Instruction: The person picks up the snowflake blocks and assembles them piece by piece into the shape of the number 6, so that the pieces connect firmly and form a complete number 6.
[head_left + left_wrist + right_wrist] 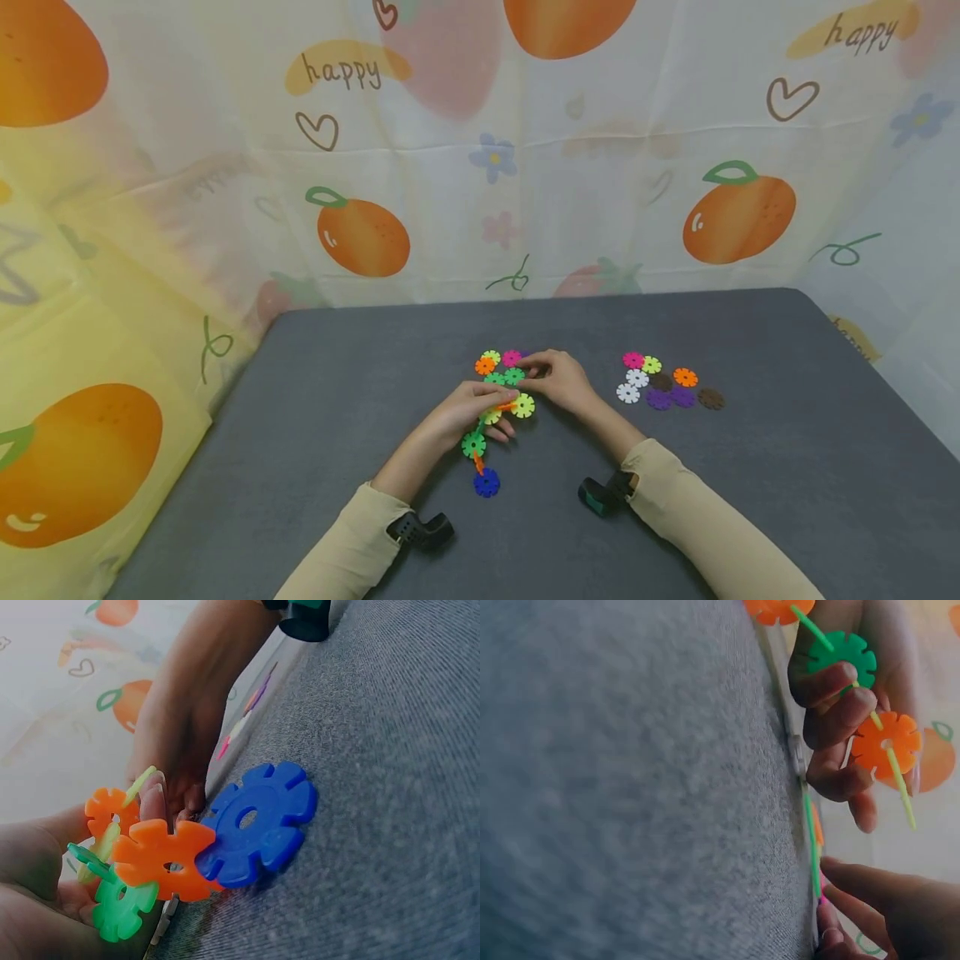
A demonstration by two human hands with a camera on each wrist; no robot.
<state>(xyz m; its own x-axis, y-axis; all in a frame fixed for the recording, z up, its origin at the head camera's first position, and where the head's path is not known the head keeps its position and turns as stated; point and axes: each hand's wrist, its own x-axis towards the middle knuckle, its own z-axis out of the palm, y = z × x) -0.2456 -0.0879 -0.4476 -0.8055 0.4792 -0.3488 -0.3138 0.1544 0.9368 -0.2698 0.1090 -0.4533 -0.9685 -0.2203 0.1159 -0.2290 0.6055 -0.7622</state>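
Note:
My left hand (457, 410) pinches a chain of slotted plastic flower discs, linked edge to edge. From the near end, it runs through a blue disc (487, 492), an orange one seen edge-on, a green disc (468, 450), then yellow and orange ones to a yellow disc (527, 410). In the left wrist view the blue disc (281, 832) hangs close over the table, slotted into an orange disc (139, 855). My right hand (566, 382) reaches over a small group of loose discs, thumb and forefinger apart, fingertips right at a green disc (513, 375) and a pink disc (512, 358).
Beside the green and pink discs lie a loose orange disc (485, 366) and a yellow disc (491, 356). Right of my right hand is another loose group, with white discs (628, 393), purple discs (658, 401) and a brown disc (711, 399). A printed cloth (555, 200) hangs behind the grey table (360, 367).

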